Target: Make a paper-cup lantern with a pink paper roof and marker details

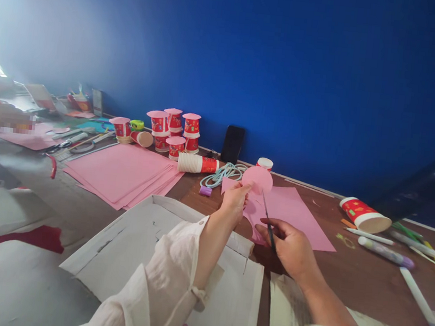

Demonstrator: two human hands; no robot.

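Note:
My left hand (235, 202) pinches the lower left edge of a round pink paper disc (258, 179), holding it up above the table. In my right hand (294, 248) is a pair of dark-handled scissors (266, 217), fingers closed around the handles. The blades point up and meet the disc's lower edge. Beneath both hands lies a pink paper sheet (301, 213) with a curved piece cut out of its left side. Behind the disc stands a red and white paper cup (264, 163), partly hidden.
Pink sheets (123, 168) lie stacked at left, near red cups with pink paper tops (158, 121). Nested cups (196, 164), a light-blue cord (226, 173) and a phone (232, 144) sit by the blue wall. Markers (385, 251) lie right. Another person's hand (6, 117) is far left.

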